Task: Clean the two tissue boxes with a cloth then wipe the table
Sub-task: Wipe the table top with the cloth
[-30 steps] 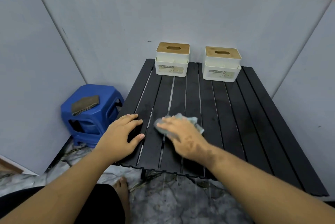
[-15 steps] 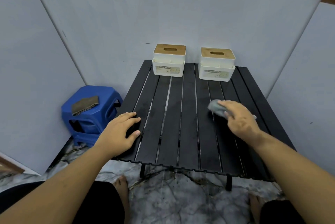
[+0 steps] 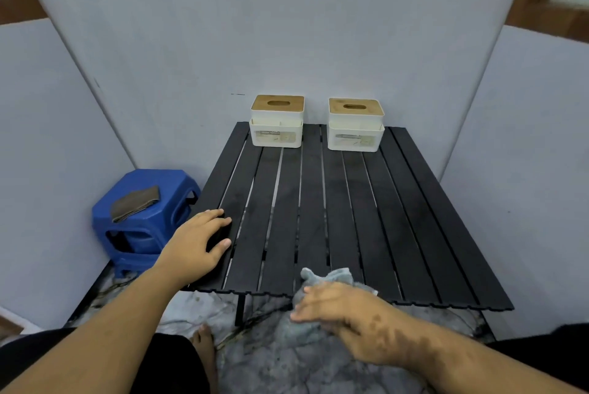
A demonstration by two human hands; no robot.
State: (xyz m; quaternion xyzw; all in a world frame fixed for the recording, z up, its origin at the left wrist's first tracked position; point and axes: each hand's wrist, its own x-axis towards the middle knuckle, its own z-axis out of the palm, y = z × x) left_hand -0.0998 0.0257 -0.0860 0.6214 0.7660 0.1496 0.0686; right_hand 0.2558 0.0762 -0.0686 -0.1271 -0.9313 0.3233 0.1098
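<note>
Two white tissue boxes with wooden lids stand at the far edge of the black slatted table, the left box and the right box side by side against the wall. My right hand presses a grey-blue cloth at the table's near edge, fingers stretched leftward over it; part of the cloth hangs off the edge. My left hand rests flat on the table's near left corner, fingers relaxed.
A blue plastic stool stands left of the table with a folded brown cloth on top. Grey panel walls close in behind and on both sides. Marble floor and my bare foot show below the near edge.
My right hand has swept the cloth from the left middle of the table to the right, then back to the near edge at centre. The left hand stays put.
</note>
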